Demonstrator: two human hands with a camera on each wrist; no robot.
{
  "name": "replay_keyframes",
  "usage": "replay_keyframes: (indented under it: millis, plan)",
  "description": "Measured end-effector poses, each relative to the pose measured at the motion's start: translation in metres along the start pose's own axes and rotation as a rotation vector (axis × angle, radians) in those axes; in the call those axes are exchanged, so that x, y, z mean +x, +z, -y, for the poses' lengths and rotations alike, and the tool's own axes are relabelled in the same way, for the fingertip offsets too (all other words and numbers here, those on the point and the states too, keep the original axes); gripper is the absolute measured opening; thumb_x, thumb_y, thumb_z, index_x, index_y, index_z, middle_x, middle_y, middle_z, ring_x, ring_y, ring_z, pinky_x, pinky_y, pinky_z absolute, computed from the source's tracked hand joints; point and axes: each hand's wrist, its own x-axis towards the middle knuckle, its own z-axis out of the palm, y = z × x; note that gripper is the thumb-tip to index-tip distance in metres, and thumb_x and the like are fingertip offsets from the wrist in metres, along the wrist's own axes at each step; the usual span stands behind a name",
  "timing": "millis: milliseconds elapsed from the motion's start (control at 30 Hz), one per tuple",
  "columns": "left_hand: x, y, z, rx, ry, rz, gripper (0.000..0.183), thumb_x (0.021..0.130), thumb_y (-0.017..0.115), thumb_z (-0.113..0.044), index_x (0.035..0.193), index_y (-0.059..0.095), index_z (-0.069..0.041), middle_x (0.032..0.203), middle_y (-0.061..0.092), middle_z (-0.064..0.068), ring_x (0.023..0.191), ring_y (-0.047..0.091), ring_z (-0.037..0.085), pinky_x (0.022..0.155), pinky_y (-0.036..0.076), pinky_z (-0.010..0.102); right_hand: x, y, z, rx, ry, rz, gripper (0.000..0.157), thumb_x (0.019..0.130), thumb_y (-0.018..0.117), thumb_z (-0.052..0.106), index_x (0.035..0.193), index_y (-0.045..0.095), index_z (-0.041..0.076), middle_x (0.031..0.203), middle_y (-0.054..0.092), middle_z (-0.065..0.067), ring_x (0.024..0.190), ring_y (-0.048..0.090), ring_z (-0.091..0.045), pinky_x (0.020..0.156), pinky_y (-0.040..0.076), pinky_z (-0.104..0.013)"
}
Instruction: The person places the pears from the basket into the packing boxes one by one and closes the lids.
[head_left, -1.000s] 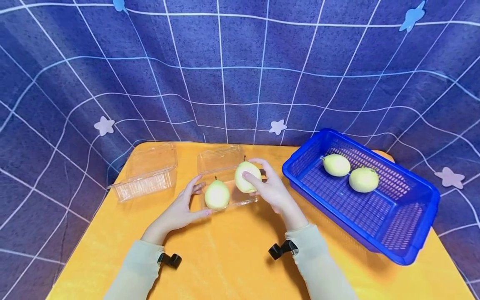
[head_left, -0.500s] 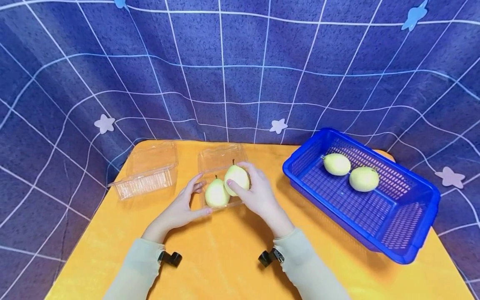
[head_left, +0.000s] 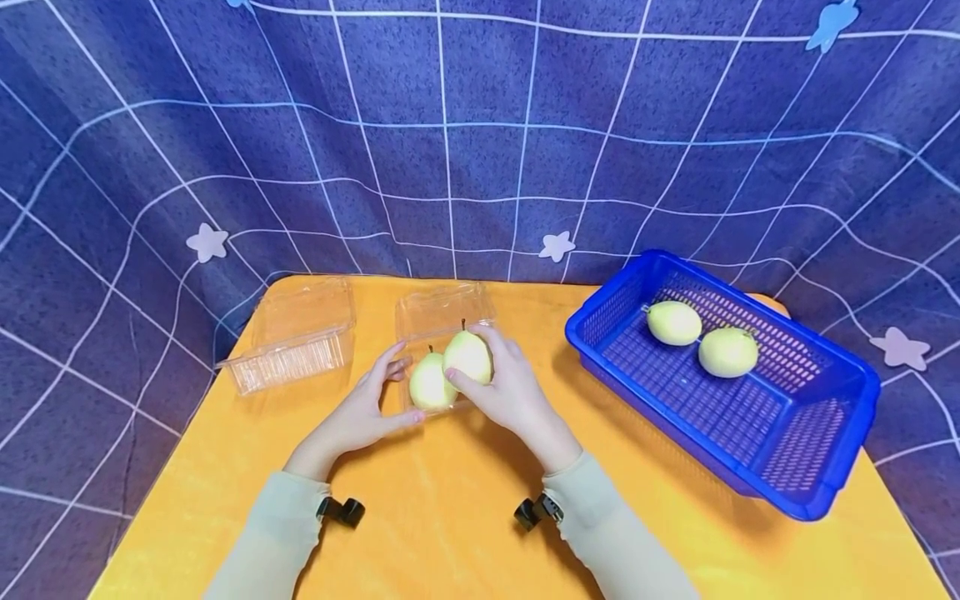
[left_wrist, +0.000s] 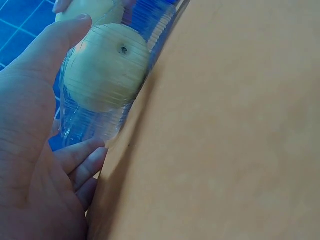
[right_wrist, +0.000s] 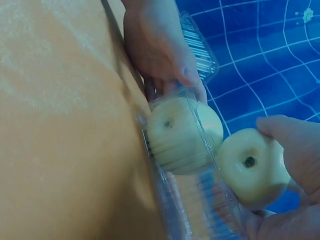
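A pale yellow-green pear (head_left: 467, 358), stem up, is in my right hand (head_left: 513, 400), which holds it between thumb and fingers over a hinged clear plastic box (head_left: 444, 312). In the right wrist view the held pear (right_wrist: 252, 167) stands above the box's rim, close against a second pear (right_wrist: 182, 135). That second pear (head_left: 430, 385) sits inside the box, at its left end. My left hand (head_left: 363, 408) grips this end of the box, thumb at the front rim and fingers at the far side. The box's lid is folded back behind it.
Another hinged clear plastic box (head_left: 292, 354) stands with its lid raised at the back left. A blue perforated basket (head_left: 675, 437) with two more pears (head_left: 701, 342) takes up the right side of the yellow table (head_left: 442, 517). Behind hangs a blue gridded curtain (head_left: 480, 167).
My right hand has carried its pear left and slightly down, from the box's right side to beside the other pear. The left hand has stayed at the box.
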Motion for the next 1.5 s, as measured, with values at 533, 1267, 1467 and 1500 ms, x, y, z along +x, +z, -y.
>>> replay_keyframes:
  millis: [533, 1267, 1467, 1500]
  plan:
    - [0.002, 0.000, 0.002, 0.010, -0.012, 0.004, 0.117, 0.092, 0.091, -0.040, 0.176, 0.010, -0.030, 0.167, 0.047, 0.012, 0.146, 0.049, 0.036, 0.120, 0.034, 0.070, 0.001, -0.008, -0.008, -0.137, -0.093, 0.010, 0.084, 0.085, 0.095, 0.041, 0.155, 0.054, 0.017, 0.139, 0.065, -0.024, 0.115, 0.068, -0.041, 0.088, 0.061, -0.057]
    - [0.002, -0.001, -0.002, -0.001, -0.025, 0.009, 0.118, 0.091, 0.091, -0.042, 0.176, 0.010, -0.035, 0.167, 0.047, 0.011, 0.146, 0.048, 0.034, 0.121, 0.033, 0.070, 0.002, -0.003, -0.031, -0.355, -0.093, -0.016, 0.081, 0.081, 0.094, 0.055, 0.147, 0.060, 0.021, 0.127, 0.072, -0.015, 0.109, 0.049, -0.035, 0.096, 0.029, -0.056]
    - [0.001, 0.000, -0.002, 0.012, -0.025, 0.005, 0.118, 0.091, 0.091, -0.043, 0.176, 0.010, -0.035, 0.167, 0.048, 0.011, 0.146, 0.049, 0.034, 0.120, 0.034, 0.070, 0.003, 0.000, -0.033, -0.360, -0.086, -0.007, 0.084, 0.081, 0.095, 0.053, 0.147, 0.058, 0.016, 0.126, 0.070, -0.015, 0.111, 0.047, -0.035, 0.095, 0.029, -0.055]
    - [0.001, 0.000, -0.002, 0.013, -0.028, 0.006, 0.118, 0.091, 0.091, -0.043, 0.176, 0.010, -0.035, 0.167, 0.048, 0.010, 0.146, 0.049, 0.033, 0.120, 0.034, 0.069, 0.003, 0.000, -0.033, -0.361, -0.085, -0.003, 0.084, 0.081, 0.094, 0.053, 0.147, 0.057, 0.015, 0.126, 0.069, -0.015, 0.111, 0.046, -0.035, 0.094, 0.029, -0.055]
